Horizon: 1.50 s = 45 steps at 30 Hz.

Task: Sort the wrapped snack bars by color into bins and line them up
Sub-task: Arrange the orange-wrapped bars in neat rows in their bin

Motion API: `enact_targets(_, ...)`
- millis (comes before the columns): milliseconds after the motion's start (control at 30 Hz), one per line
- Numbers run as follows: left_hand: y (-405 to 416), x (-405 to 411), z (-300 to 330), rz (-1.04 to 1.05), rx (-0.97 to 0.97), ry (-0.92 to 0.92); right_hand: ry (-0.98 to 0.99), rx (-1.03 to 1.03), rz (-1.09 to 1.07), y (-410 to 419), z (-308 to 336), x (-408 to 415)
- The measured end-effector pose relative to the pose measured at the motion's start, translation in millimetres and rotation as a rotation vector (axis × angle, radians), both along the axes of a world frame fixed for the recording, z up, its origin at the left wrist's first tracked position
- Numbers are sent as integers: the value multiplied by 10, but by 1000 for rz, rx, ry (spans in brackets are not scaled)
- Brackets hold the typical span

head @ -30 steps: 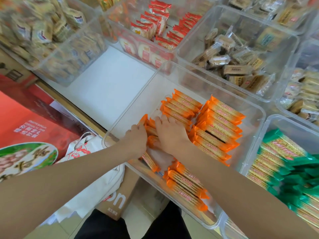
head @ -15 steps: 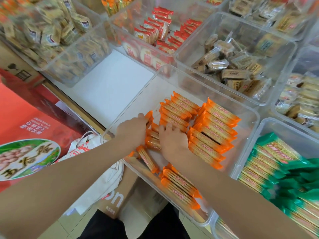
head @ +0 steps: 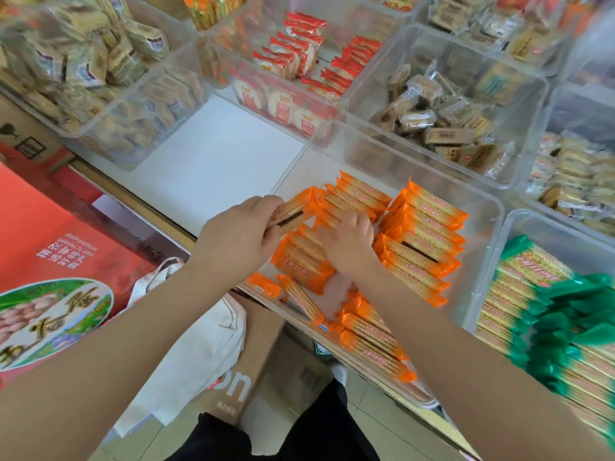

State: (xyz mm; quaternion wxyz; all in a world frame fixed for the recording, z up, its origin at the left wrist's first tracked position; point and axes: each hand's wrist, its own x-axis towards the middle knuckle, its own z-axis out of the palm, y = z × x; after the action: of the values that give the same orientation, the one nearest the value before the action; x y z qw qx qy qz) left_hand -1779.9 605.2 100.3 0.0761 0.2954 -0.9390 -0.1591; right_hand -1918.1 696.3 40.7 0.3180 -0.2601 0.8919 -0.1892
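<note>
A clear plastic bin (head: 492,207) sits at the centre of the frame and holds the orange-wrapped snack bars. Along its right side a neat row of orange bars (head: 422,241) lies stacked edge to edge, and a second short row (head: 361,194) sits toward the bin's far wall. At the near edge another lined group (head: 372,347) lies at the lower centre, with two loose orange bars (head: 299,297) just left of it, askew against the front wall. The left hand (head: 238,241), at the centre left, pinches one orange bar (head: 294,207) between thumb and curled fingers, holding it raised and tilted above the bin's left part. The right hand (head: 349,239) lies palm down over a small pile of orange bars (head: 301,257) in the middle of the bin, its fingers bent and pressing against the packs; whether it grips any one of them cannot be told. At the right edge of the frame a second clear bin (head: 532,217) holds green-wrapped bars (head: 532,287) laid in a row. In the upper centre a clear bin (head: 253,78) contains red-wrapped snacks (head: 299,44), and to its right another bin (head: 532,104) holds a loose heap of beige and brown packets (head: 442,121). The upper left bin (head: 173,71) is heaped with pale yellow packets (head: 83,61). A white shelf surface (head: 213,161) shows between the bins, and a red carton (head: 50,261) with printed lettering fills the left side, beside a white cloth bag (head: 199,344) at the lower centre.
</note>
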Motion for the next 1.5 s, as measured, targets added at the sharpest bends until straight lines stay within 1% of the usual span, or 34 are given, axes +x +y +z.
enact_targets(67,-56,17,-15,-43,18,35,-343,-130,-424,-70,-60,-30)
enact_targets(100,-83,27,-27,-61,27,41,-460,-221,-600,-102,-57,-14)
enact_targets(133,-114,41,-37,-74,35,41,-517,-276,-738,-136,-53,13)
enact_targets(167,-147,59,-46,-83,43,37,-522,-317,-833,-162,-64,37)
enact_targets(200,-179,82,-52,-93,56,31,-523,-353,-878,-183,-72,59)
enact_targets(233,-210,107,-57,-102,74,34,-520,-398,-875,-196,-101,76)
enact_targets(333,-283,154,-62,-136,119,67,-533,-394,-777,-136,-121,103)
enact_targets(367,-303,156,-64,-156,124,75,-503,-389,-776,-94,-123,88)
enact_targets(400,-316,155,-67,-179,125,77,-427,-360,-746,-40,-99,86)
enact_targets(433,-327,152,-68,-202,125,74,-327,-306,-658,29,-61,110)
enact_targets(500,-345,149,-54,-230,133,66,-126,-205,-385,165,72,220)
enact_targets(533,-353,149,-38,-233,156,74,-75,-210,-263,212,140,275)
enact_targets(567,-358,150,-19,-228,197,85,-95,-267,-218,246,206,327)
enact_targets(600,-363,150,2,-216,253,93,-189,-368,-229,268,295,370)
enact_targets(667,-366,157,44,-192,367,111,-508,-624,-334,282,462,403)
enact_targets(733,-357,170,71,-198,445,151,-782,-755,-453,285,590,369)
enact_targets(767,-350,177,75,-225,455,171,-899,-747,-513,290,632,337)
enact_targets(833,-313,191,65,-326,404,205,-1088,-637,-587,304,698,285)
enact_targets(867,-291,200,57,-398,362,222,-1149,-579,-595,319,726,271)
enact_targets(900,-267,214,40,-484,316,236,-1164,-537,-585,343,732,259)
enact_targets(967,-213,257,-11,-621,246,254,-1123,-502,-491,388,770,265)
enact_targets(1033,-162,293,-26,-648,273,252,-1036,-517,-357,441,762,274)
enact_targets(1133,-144,313,8,-526,370,243,-822,-534,-159,496,753,285)
enact_targets(1200,-162,293,54,-445,365,237,-662,-552,-5,495,769,296)
enact_targets(1233,-168,276,88,-421,361,207,-613,-571,64,487,765,303)
enact_targets(1300,-166,252,164,-386,393,98,-575,-609,155,438,774,334)
enact_targets(1333,-162,249,188,-362,423,50,-567,-623,182,410,775,346)
enact_targets(1400,-170,294,204,-283,477,21,-562,-635,196,353,765,356)
enact_targets(1467,-208,391,179,-179,515,59,-563,-592,93,302,668,345)
enact_targets(1500,-231,448,157,-115,528,95,-566,-525,18,284,591,324)
